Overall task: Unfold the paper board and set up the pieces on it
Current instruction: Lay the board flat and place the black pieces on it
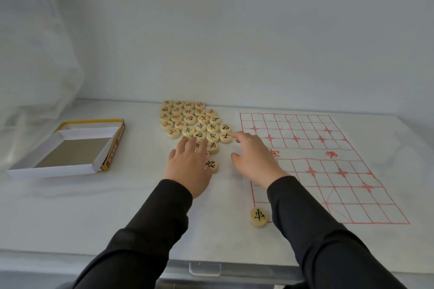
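fingers (191, 145) of left hand (187, 166) straight, slightly apart, flat over the nearest discs of the pieces (192, 122), clasping nothing. right hand (254, 159) loose and empty, forefinger out to the rim of a black-marked disc. pale round discs, black characters near the fingers, red beyond. nearer than the wrists, lone disc (258, 216) reading 車 at a corner of the paper board (328, 166): unfolded, red grid, right of the fingers, long axis near to far, slanting left. open box (70, 148) well left on the counter (117, 206).

Unfolded red-lined paper board (328, 166) lies flat right of clustered round pieces (195, 122).
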Available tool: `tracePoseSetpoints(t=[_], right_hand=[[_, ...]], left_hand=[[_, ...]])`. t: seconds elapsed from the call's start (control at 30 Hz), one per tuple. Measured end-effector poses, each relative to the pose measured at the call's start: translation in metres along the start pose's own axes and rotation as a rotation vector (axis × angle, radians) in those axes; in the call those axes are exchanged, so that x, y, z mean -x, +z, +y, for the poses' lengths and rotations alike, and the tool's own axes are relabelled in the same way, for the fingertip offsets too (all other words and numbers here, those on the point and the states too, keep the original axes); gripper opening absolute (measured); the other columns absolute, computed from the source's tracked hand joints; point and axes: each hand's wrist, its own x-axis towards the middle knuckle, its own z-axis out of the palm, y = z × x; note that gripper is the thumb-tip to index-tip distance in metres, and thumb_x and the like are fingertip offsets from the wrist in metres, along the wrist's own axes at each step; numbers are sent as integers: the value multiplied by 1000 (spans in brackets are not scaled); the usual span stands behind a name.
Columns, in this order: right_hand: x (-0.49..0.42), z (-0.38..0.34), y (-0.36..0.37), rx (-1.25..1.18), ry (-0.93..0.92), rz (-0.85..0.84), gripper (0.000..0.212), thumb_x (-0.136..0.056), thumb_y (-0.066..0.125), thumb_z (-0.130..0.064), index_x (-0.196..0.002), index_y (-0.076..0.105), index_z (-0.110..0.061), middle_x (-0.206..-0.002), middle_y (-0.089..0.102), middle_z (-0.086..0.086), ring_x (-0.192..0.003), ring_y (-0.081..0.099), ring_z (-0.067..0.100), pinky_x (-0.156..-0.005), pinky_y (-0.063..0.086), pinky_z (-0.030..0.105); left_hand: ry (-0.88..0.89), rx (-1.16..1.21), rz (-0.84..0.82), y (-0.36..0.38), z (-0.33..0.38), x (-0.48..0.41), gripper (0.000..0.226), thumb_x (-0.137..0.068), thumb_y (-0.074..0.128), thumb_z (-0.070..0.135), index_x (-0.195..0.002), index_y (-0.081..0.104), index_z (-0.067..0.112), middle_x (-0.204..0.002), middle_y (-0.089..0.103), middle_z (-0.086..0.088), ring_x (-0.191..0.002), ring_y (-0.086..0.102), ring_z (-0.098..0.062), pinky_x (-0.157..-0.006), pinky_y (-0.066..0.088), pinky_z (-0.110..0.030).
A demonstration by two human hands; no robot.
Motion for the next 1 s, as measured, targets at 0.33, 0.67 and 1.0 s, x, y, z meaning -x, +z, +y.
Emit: tracePoseSetpoints(t=[0.33, 0.67, 1.0], right_hand=[[-41, -2, 3, 31, -3, -73, 50, -91, 50, -15, -139, 38, -15, -139, 42, 7, -129, 35, 25, -104, 36, 36], [-57, -1, 17, 27, 42, -81, 42, -84, 53, -2, -123, 53, -17, -123, 42, 5, -110, 48, 24, -89, 42, 31], [-45, -10, 21, -34, -75, 77, 40, -82, 64, -3, -119, 59, -15, -116, 58, 3, -109, 52, 18, -87, 43, 27]], left_hand=[[-44, 33, -166, -5, -4, -29, 80, -88, 49, 51, -149, 5, 23, -157, 0, -4, -144, -5, -30, -116, 13, -46], [-71, 68, -245, -3, -10, -32, 82, -88, 48, 55, -149, 5, 23, -157, 3, -4, -144, -3, -30, -116, 15, -48], [-37, 1, -254, -2, -13, -25, 79, -90, 49, 49, -149, 5, 22, -157, 1, -5, -144, -3, -29, -115, 14, -47]])
